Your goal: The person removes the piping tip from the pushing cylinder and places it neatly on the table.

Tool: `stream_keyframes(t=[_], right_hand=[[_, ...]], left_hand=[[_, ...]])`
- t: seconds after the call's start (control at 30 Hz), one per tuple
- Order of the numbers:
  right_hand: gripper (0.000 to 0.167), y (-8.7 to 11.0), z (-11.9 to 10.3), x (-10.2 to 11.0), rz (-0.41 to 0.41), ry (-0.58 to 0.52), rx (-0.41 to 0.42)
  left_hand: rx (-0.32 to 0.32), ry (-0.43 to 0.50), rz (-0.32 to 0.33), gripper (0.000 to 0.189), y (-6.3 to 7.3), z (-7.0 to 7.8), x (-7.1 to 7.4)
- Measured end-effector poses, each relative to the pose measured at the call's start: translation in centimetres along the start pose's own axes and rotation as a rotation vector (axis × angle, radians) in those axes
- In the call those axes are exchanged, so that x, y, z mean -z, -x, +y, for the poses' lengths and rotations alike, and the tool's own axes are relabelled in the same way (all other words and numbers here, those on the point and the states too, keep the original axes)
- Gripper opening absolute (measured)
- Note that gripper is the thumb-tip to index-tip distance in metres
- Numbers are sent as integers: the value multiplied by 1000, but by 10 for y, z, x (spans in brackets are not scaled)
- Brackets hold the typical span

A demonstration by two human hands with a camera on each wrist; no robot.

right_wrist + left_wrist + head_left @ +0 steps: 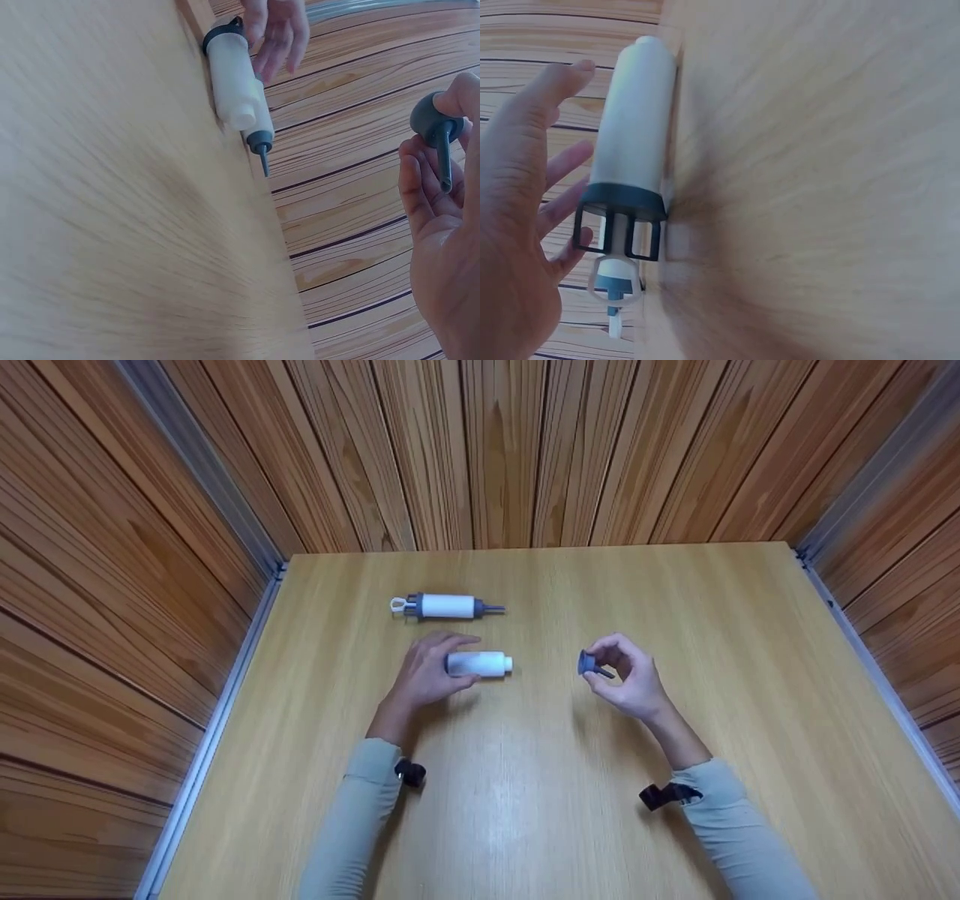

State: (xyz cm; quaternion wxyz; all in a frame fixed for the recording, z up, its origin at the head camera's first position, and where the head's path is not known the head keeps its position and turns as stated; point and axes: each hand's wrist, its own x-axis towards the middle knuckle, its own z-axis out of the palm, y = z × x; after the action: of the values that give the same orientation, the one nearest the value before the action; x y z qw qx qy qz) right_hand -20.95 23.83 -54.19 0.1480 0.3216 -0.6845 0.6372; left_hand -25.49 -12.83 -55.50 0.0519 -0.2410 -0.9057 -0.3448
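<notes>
While our left hand (pixel 429 671) is curving, fingers apart, by the mid-frame tube (pixel 480 664), our right hand (pixel 634 682) is pinching the cap (pixel 586 662), best softly.

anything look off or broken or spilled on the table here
Nothing looks spilled or broken. One thing stands out: the nearer syringe has a bare white tip, while the farther syringe has its dark grey nozzle on; a similar nozzle cap is in the right hand.
</notes>
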Motion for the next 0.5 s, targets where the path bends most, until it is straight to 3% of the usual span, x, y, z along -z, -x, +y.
stream_keyframes(t=[0.13, 0.5], right_hand=[[40, 0, 3, -1, 4, 10, -26], [41, -2, 4, -7, 8, 5, -104]], left_hand=[[-42, 44, 52, 60, 0, 6, 1], [-72, 113, 123, 56, 1, 29, 1]])
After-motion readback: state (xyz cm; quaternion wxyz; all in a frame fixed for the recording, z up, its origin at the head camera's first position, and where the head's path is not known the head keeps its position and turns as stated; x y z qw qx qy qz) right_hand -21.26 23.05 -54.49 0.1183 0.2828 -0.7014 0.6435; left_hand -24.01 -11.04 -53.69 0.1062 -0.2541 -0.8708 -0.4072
